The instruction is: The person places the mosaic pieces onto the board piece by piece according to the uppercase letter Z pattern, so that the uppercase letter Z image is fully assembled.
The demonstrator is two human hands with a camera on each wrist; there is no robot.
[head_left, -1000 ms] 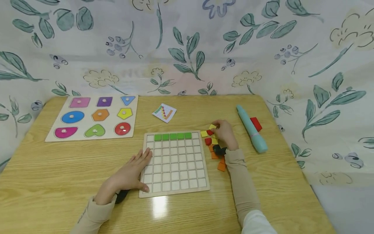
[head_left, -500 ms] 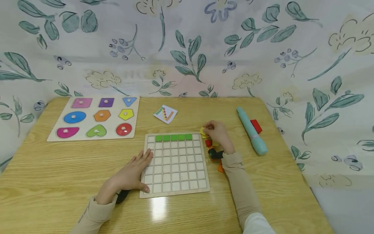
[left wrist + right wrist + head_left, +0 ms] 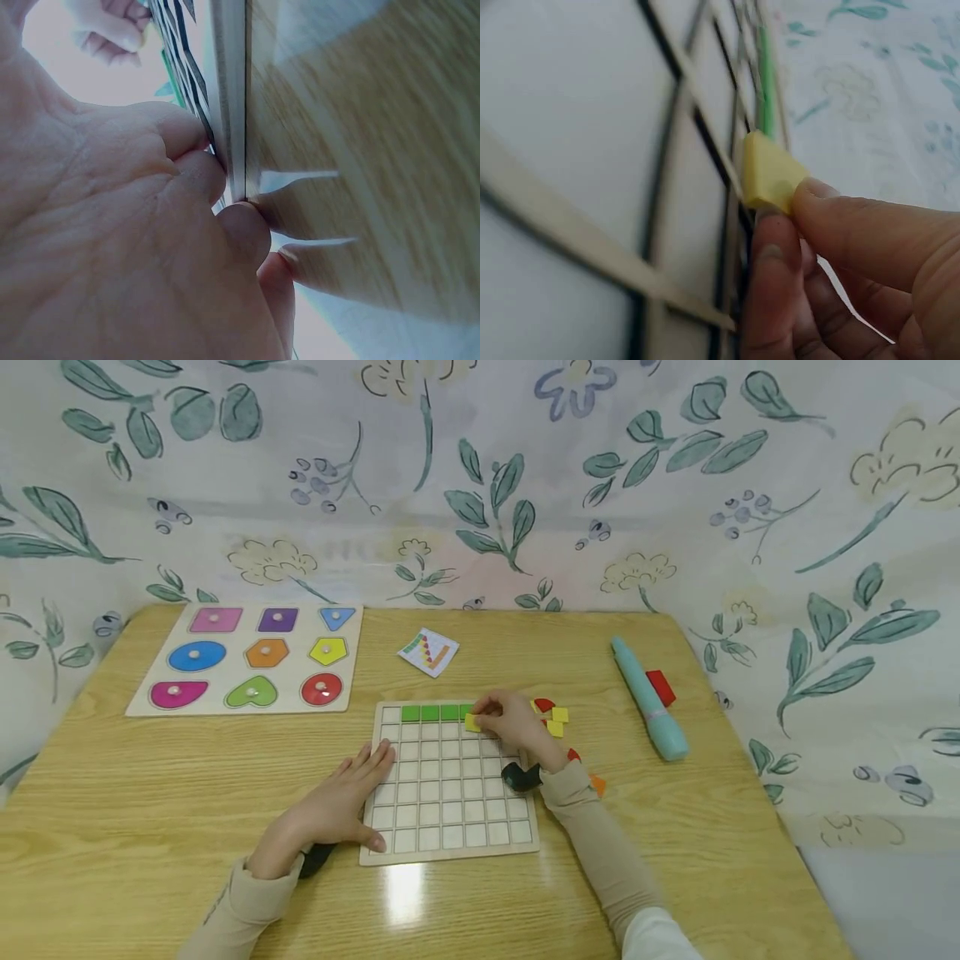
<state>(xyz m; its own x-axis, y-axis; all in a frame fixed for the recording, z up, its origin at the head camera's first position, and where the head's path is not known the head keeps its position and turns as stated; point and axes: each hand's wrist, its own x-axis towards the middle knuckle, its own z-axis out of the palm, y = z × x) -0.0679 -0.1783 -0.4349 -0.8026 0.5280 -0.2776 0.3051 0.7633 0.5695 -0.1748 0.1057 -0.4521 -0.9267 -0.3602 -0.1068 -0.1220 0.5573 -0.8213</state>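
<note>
A wooden grid board (image 3: pixel 450 858) lies mid-table, with a row of green square tiles (image 3: pixel 430 713) along its far side. My right hand (image 3: pixel 513 727) pinches a yellow square tile (image 3: pixel 772 172) between thumb and finger, just over the board near the right end of the green row. In the right wrist view the tile is tilted, close to the grid lines. My left hand (image 3: pixel 337 806) lies with spread fingers on the board's left edge; the left wrist view shows its fingertips (image 3: pixel 244 229) against that edge.
Right of the board lie loose yellow (image 3: pixel 560 715), red and orange pieces, partly behind the right arm. A teal pen-shaped case (image 3: pixel 651 702) and red piece (image 3: pixel 660 687) lie farther right. A pattern card (image 3: pixel 429 652) and shape puzzle (image 3: pixel 292 706) sit at the back.
My right hand has picked a yellow tile from the loose pieces and carried it left over the board. The left hand stays in place on the board's edge.
</note>
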